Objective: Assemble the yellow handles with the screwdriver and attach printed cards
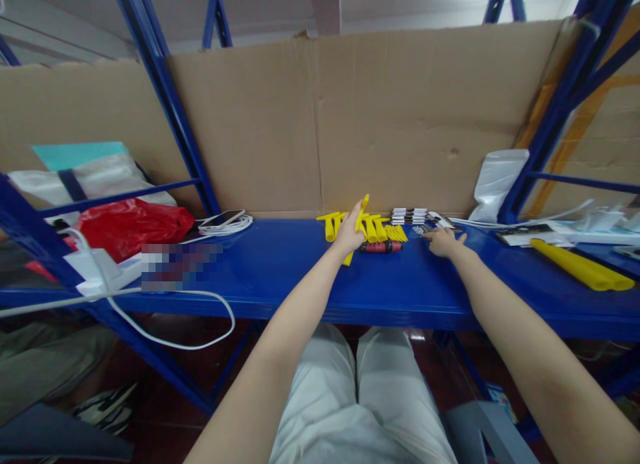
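Observation:
My left hand (350, 234) is closed around a yellow plastic piece (365, 202), upright, its tip sticking up above the fingers and its lower end showing below. Several T-shaped yellow plastic pieces (371, 229) lie in a row behind and beside it. My right hand (443, 242) reaches over the table with some fingers apart, its fingertips at a small pile of shiny metal parts (419, 230). Whether they touch the pile is too small to tell. Between my hands lie a red and black screwdriver-like tool (381, 247) and several small flat yellow pieces (397, 233).
White and black stacked pieces (409, 215) stand by the cardboard wall (390, 117). A long yellow piece (583, 265) lies on the blue table (280, 271) at right. Left are a red bag (135, 227), a phone (223, 219) and white cables (235, 311). Another person's leg shows at lower left.

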Action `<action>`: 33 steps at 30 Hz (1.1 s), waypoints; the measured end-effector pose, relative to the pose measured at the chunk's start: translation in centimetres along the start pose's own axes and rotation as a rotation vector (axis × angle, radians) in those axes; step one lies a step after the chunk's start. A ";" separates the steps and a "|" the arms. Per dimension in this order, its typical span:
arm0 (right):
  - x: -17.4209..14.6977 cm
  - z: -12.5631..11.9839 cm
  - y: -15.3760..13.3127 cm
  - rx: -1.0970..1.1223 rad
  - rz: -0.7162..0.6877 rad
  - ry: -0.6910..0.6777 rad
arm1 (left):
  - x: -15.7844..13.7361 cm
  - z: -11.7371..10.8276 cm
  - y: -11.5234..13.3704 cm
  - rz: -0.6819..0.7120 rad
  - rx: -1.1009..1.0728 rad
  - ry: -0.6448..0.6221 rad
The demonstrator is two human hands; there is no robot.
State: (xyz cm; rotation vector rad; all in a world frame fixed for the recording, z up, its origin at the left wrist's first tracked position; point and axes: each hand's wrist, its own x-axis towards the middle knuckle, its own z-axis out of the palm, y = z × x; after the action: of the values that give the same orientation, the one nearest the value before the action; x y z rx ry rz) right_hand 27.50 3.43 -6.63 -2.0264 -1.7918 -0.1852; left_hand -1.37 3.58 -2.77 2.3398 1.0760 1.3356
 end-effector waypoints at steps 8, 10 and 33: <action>-1.1 -1.6 -2.5 -0.034 0.083 -0.106 | 0.0 0.3 0.2 0.017 -0.018 -0.036; -1.2 -1.7 -2.9 -0.061 0.078 -0.131 | 0.0 0.3 0.2 0.023 -0.013 -0.054; -1.4 -2.8 -4.7 -0.242 -0.084 -0.147 | -0.1 0.8 0.0 0.053 -0.192 -0.045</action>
State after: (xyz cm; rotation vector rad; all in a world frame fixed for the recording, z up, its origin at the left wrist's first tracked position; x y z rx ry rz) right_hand 23.24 1.37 -3.55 -2.1806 -2.0322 -0.2985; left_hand -0.74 3.62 -3.22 2.2598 0.8376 1.3333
